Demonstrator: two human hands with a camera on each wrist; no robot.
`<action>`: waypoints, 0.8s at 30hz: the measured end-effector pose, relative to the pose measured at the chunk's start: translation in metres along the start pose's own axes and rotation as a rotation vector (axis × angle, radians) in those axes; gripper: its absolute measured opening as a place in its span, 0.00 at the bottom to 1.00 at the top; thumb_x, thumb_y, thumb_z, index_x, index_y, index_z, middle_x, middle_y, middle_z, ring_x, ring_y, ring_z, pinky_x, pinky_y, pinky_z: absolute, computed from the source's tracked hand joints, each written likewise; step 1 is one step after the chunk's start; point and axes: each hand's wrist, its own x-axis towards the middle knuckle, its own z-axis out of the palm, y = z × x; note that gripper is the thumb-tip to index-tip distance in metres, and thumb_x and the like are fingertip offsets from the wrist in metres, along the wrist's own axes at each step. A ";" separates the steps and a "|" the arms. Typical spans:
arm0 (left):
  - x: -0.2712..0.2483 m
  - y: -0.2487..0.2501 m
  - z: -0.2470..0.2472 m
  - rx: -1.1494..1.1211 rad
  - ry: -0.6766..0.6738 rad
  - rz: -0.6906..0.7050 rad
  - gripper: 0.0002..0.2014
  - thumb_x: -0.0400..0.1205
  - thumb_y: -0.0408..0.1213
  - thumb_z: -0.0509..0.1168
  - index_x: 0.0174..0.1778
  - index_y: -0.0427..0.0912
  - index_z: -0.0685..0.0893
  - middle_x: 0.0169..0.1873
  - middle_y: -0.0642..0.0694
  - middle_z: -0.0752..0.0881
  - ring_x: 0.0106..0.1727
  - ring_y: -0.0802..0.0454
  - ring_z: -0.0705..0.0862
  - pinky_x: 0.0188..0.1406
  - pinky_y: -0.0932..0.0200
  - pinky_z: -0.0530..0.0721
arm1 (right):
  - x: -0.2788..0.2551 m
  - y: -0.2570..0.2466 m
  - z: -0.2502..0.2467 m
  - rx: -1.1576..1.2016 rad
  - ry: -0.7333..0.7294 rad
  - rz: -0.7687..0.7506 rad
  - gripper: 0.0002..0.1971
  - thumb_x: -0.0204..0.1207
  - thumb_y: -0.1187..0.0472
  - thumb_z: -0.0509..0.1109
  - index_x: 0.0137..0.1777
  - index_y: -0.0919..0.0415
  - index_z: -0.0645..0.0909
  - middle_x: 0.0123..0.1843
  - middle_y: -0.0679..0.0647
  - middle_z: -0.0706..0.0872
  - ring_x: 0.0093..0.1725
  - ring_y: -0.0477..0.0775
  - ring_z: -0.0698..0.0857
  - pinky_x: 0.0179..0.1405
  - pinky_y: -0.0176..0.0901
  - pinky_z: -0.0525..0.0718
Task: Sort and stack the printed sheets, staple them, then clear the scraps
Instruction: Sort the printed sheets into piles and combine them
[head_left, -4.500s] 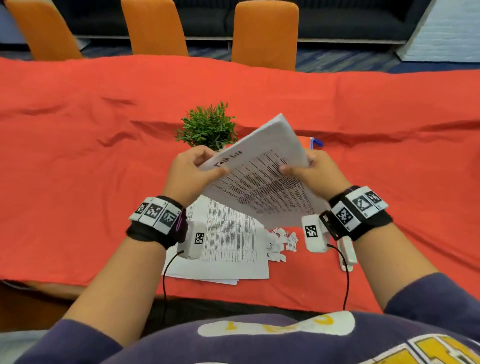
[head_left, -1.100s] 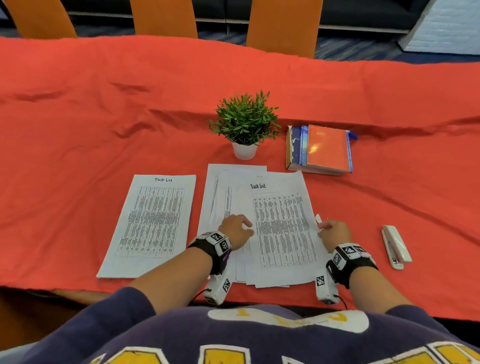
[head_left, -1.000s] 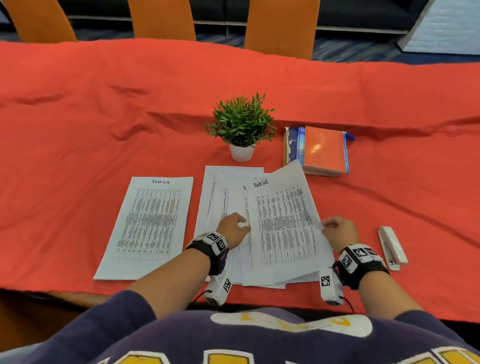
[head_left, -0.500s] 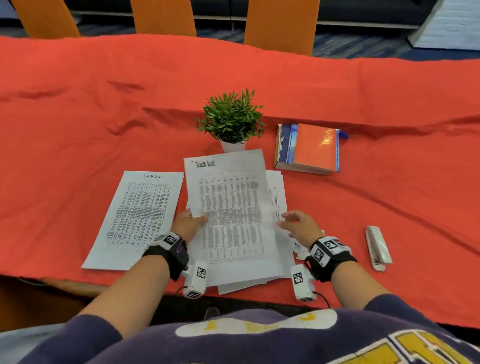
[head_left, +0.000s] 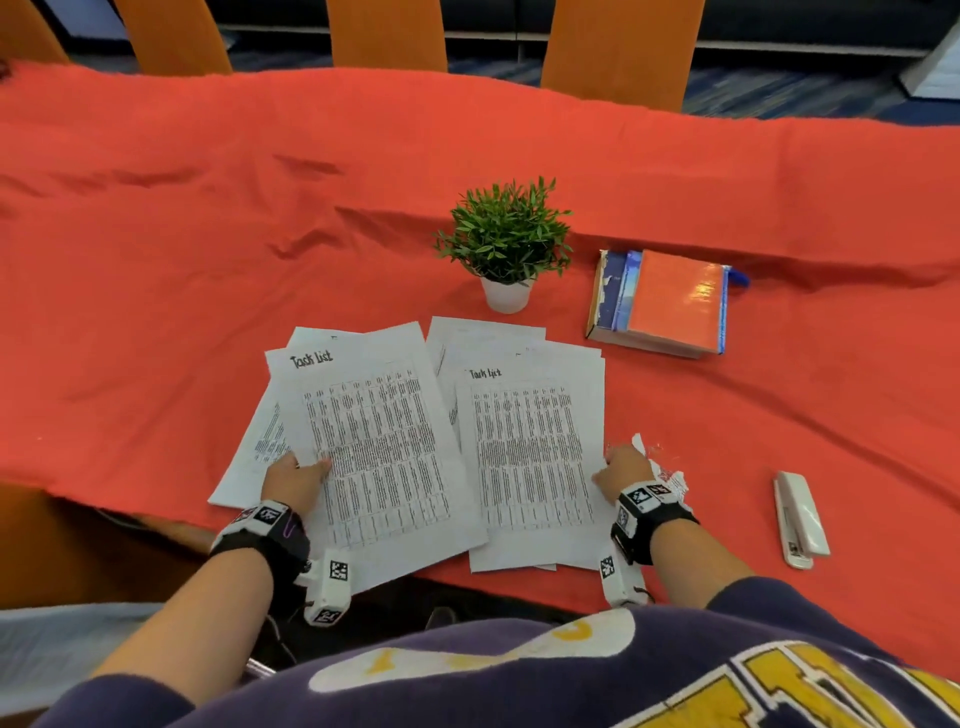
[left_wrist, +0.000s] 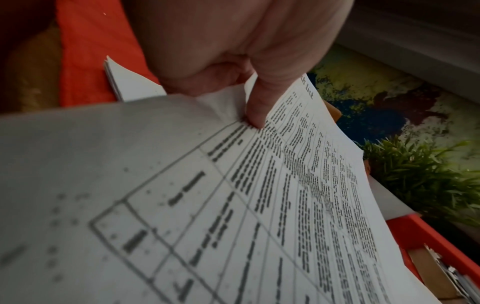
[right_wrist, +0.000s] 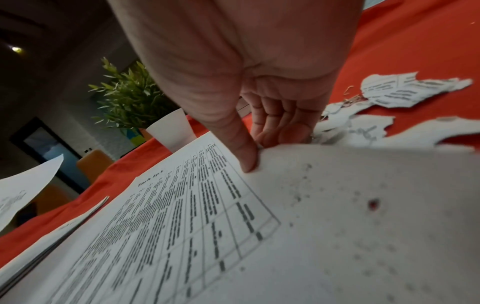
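Printed "Task List" sheets lie on the red cloth in two piles. My left hand (head_left: 296, 475) (left_wrist: 249, 107) pinches the left edge of one sheet (head_left: 374, 441) (left_wrist: 285, 205), thumb on top. The sheet is tilted over the left pile (head_left: 249, 452). My right hand (head_left: 621, 470) (right_wrist: 262, 152) pinches the right edge of the right pile's top sheet (head_left: 530, 457) (right_wrist: 194, 226), thumb on the print and fingers curled at the edge. Torn paper scraps (head_left: 662, 467) (right_wrist: 405, 90) lie just right of that hand. A white stapler (head_left: 800, 519) rests farther right.
A small potted plant (head_left: 506, 244) stands just behind the piles. Right of it lies a stack of books (head_left: 665, 301) with an orange cover on top. The table's near edge runs under my wrists. Orange chairs (head_left: 618, 47) line the far side.
The left hand has carried the lifted sheet to the left, over the left pile. The right hand has let go of it and moved to the right pile's right edge.
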 end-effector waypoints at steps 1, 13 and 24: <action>0.000 0.000 0.001 0.010 -0.003 0.002 0.11 0.82 0.34 0.67 0.59 0.36 0.84 0.54 0.44 0.86 0.54 0.43 0.84 0.55 0.53 0.80 | -0.001 0.001 -0.004 -0.010 -0.004 0.005 0.02 0.76 0.70 0.65 0.42 0.67 0.78 0.39 0.58 0.81 0.52 0.61 0.84 0.49 0.46 0.82; -0.001 0.026 0.028 0.072 -0.120 0.102 0.03 0.82 0.34 0.66 0.50 0.41 0.82 0.49 0.41 0.85 0.51 0.42 0.82 0.53 0.53 0.78 | -0.023 0.019 -0.073 0.452 0.436 -0.059 0.01 0.81 0.68 0.62 0.49 0.62 0.74 0.37 0.57 0.79 0.41 0.59 0.78 0.38 0.45 0.72; -0.005 0.064 0.055 0.005 -0.236 0.095 0.03 0.82 0.32 0.66 0.50 0.40 0.83 0.47 0.42 0.85 0.51 0.43 0.83 0.51 0.54 0.78 | -0.031 0.025 -0.099 0.999 0.398 -0.185 0.11 0.80 0.70 0.65 0.54 0.56 0.83 0.38 0.46 0.91 0.37 0.43 0.87 0.38 0.34 0.84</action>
